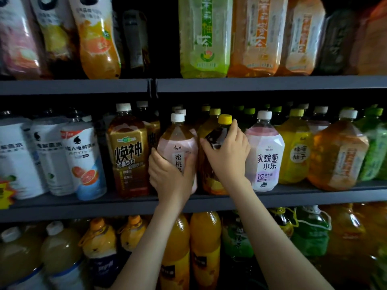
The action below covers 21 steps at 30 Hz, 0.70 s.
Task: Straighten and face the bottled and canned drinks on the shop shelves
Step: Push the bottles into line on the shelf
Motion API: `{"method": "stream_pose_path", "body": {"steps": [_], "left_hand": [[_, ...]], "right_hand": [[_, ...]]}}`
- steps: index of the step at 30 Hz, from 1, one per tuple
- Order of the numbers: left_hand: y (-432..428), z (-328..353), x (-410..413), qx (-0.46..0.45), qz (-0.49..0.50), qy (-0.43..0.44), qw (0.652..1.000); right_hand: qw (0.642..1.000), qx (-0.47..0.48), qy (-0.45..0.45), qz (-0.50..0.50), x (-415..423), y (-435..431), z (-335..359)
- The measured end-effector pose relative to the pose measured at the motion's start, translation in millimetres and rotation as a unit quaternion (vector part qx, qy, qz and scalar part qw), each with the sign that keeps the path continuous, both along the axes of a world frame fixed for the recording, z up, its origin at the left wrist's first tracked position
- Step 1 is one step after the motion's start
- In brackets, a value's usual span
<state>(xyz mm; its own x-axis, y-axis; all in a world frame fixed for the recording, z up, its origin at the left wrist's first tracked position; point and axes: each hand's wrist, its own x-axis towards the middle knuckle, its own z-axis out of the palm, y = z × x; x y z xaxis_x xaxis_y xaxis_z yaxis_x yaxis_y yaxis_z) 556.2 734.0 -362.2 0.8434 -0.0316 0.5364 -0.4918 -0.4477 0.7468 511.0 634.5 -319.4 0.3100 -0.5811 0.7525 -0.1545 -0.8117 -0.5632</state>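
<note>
On the middle shelf, the left hand wraps round the pink bottle, hiding the bottom of its label. At its 3 o'clock, the right hand grips the yellow-cap bottle and covers most of it. The top bottles are cut off.

1. One view only: head cam, worn by the person, wide-angle; straight shelf lines bow twd the frame edges.
2. Faces fwd at shop shelving, approx square-on, tipped slightly down; both forearms enter from btm centre.
3. Very near: left hand and right hand sit mid-frame at arm's reach.
4. Aim centres on the pink-label bottle and yellow-cap bottle, on the middle shelf.
5. Upper shelf sits high in frame; its bottles cropped at top.
6. Bottom-row bottles seen from above, cropped at btm edge.
7. Far L/R edges soft, stretched.
</note>
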Motion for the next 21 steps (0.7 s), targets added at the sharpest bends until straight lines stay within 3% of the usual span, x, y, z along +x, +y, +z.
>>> {"method": "stream_pose_path", "body": {"steps": [4,10,13,16,21], "left_hand": [[3,4,-6,-0.002,-0.018,0.004,1.0],[3,20,-24,0.003,-0.035,-0.107,0.994],[5,24,-45,0.01,-0.126,-0.16,0.979],[-3,24,-72,0.04,-0.284,-0.082,0.955],[-25,15,-124,0.049,-0.38,0.057,0.922]], "right_hand": [[1.0,0.011,-0.012,-0.021,-4,-10,14],[0.994,0.051,-0.083,0.055,-22,-10,15],[0.988,0.057,-0.119,0.077,-41,-3,11],[0.983,0.07,-0.14,0.095,-71,-2,9],[0.996,0.064,-0.037,0.056,-156,-27,-5]]}}
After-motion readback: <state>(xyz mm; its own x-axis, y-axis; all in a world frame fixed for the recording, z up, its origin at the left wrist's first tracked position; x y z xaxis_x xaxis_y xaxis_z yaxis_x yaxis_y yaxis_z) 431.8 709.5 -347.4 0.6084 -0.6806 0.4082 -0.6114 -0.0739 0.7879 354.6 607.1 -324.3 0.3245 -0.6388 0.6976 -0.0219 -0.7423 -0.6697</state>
